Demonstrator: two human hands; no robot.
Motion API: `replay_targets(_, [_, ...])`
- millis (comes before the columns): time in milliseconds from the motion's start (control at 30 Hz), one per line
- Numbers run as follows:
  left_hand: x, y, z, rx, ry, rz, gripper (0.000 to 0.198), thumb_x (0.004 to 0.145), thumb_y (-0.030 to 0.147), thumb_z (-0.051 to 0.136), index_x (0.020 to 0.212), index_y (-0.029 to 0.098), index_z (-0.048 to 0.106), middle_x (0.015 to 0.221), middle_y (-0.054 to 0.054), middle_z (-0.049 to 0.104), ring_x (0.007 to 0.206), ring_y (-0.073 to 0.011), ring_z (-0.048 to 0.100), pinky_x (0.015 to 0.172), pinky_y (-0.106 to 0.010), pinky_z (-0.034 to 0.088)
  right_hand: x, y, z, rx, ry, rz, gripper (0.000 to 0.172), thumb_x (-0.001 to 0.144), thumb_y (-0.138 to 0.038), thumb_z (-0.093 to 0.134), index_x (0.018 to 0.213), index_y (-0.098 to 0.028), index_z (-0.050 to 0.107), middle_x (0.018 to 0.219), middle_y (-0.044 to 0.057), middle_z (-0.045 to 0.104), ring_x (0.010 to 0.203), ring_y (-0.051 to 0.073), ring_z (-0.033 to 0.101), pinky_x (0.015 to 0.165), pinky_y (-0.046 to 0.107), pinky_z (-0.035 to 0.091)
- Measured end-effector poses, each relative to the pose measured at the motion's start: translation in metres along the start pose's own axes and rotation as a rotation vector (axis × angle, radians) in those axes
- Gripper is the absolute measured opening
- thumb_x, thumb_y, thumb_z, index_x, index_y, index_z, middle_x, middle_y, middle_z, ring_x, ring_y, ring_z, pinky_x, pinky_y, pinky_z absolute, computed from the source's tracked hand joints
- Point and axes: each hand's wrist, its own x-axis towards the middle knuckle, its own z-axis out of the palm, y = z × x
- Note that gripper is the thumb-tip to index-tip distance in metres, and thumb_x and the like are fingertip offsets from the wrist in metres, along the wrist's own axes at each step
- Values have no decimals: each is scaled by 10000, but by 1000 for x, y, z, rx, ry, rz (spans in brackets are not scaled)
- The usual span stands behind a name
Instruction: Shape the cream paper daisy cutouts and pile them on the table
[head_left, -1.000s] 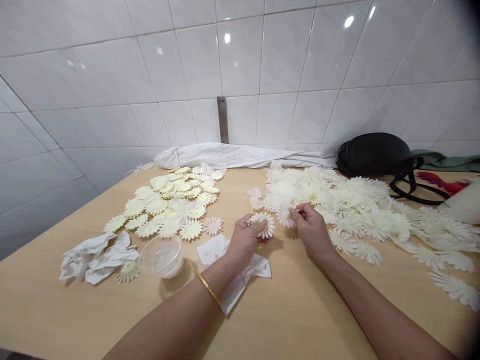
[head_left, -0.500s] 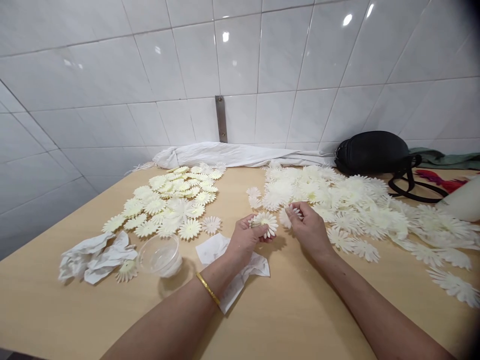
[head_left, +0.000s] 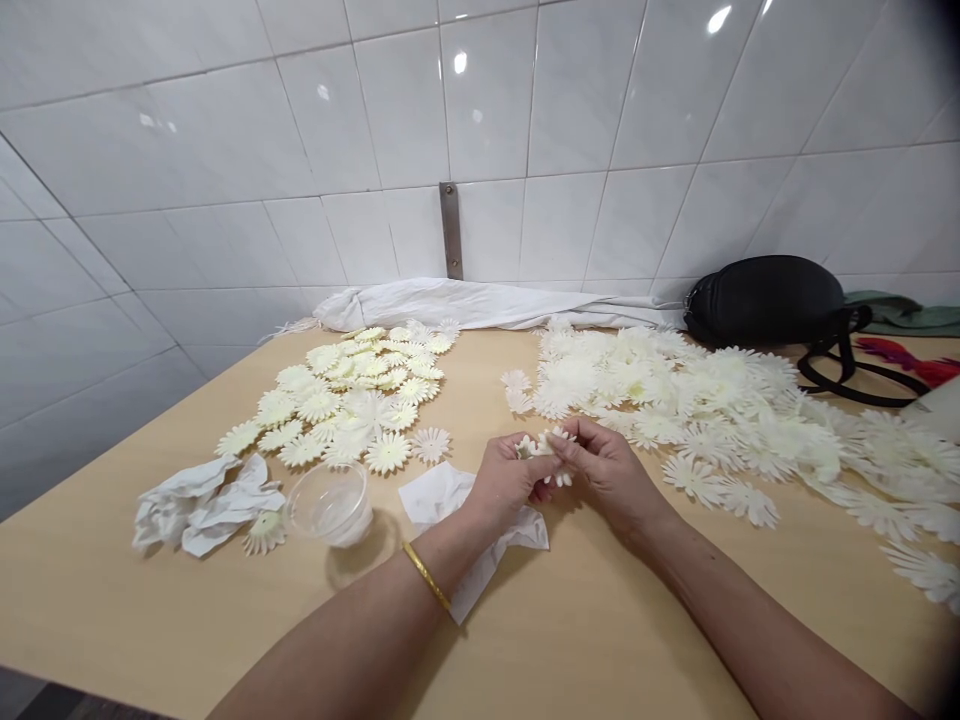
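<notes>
Between my two hands, above the middle of the table, are cream fabric flower cutouts [head_left: 556,448], partly covered by fingers. My left hand [head_left: 514,478], with a gold bangle at the wrist, pinches them from the left, thumb on top. From the right, the thumb and fingers of my right hand [head_left: 600,462] close on the petals; whether both hands grip one layer or several I cannot tell. Under my left wrist lies a white paper tissue [head_left: 499,570]. Left of it stands a clear plastic cup [head_left: 330,505] with whitish content.
A pile of yellowish flower cutouts [head_left: 341,390] lies at left, and a larger pale pile [head_left: 675,390] spreads at right. Crumpled tissue [head_left: 199,505] sits at the left. Along the tiled wall are a rolled white cloth [head_left: 480,305] and a black bag [head_left: 765,300].
My right hand has moved left with the petal cutout it held, bringing it against the flower in my left hand. The view has shifted slightly.
</notes>
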Motion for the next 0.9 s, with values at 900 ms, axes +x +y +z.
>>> replay_targets(900, [5,-3,-2,-118,173,5,258,545,286,687,653,151,496,524,17,539,459,-101,491,438,-228,405,9,11,-14,5,222,-36,275,660,-422,653,669,-168,546,598,-11,529,562,115,470,535,241,396])
